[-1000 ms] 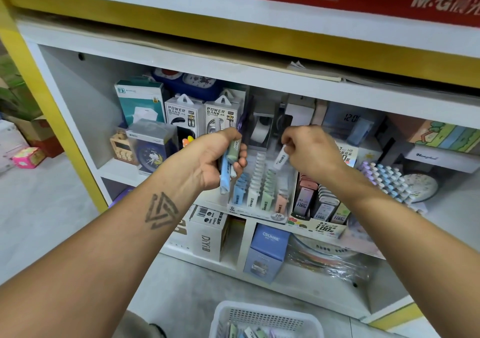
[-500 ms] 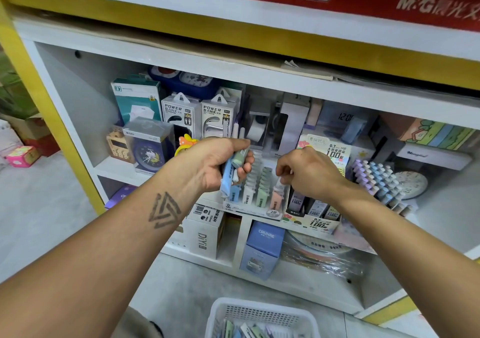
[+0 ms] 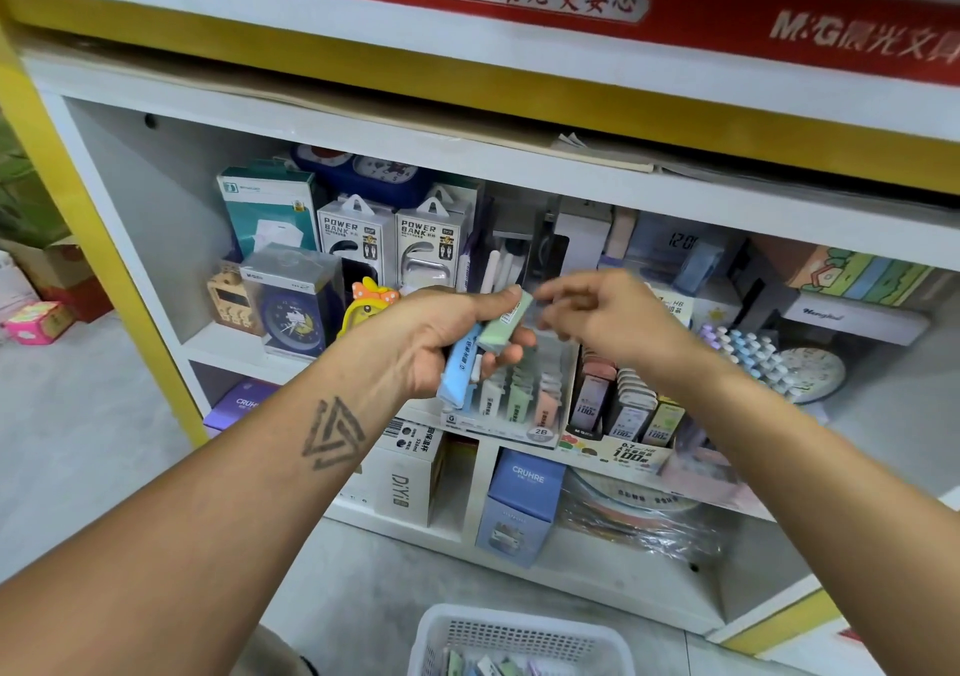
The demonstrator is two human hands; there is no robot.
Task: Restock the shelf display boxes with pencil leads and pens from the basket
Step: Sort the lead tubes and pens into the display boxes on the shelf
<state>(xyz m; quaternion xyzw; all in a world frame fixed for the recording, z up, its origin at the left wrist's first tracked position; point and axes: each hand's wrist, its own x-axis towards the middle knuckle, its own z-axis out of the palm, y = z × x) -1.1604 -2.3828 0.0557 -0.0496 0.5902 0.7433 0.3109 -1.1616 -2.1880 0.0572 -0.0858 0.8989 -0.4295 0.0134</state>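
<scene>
My left hand [image 3: 439,343] grips a small bunch of pencil lead cases in front of the shelf: a green one [image 3: 506,324] on top, a blue one [image 3: 457,371] below. My right hand [image 3: 608,314] hovers just right of them, blurred, its fingertips at the tip of the green case; no case is held in it. Behind and below my hands a clear display box [image 3: 519,405] holds rows of pastel lead cases. Right of it stands a second display box [image 3: 623,431] with darker lead packs. The white basket [image 3: 519,623] sits on the floor at the bottom with several more cases inside.
The white shelf [image 3: 260,353] carries power bank boxes [image 3: 358,239], a boxed blue clock [image 3: 293,306] and a yellow toy [image 3: 366,304] on the left. Pastel pens [image 3: 748,353] and a round clock [image 3: 815,376] lie on the right. Boxes fill the lower shelf [image 3: 519,499].
My right hand rose from the display box, where it set down a case, and came back to the bunch in my left hand. The left hand shifted slightly right.
</scene>
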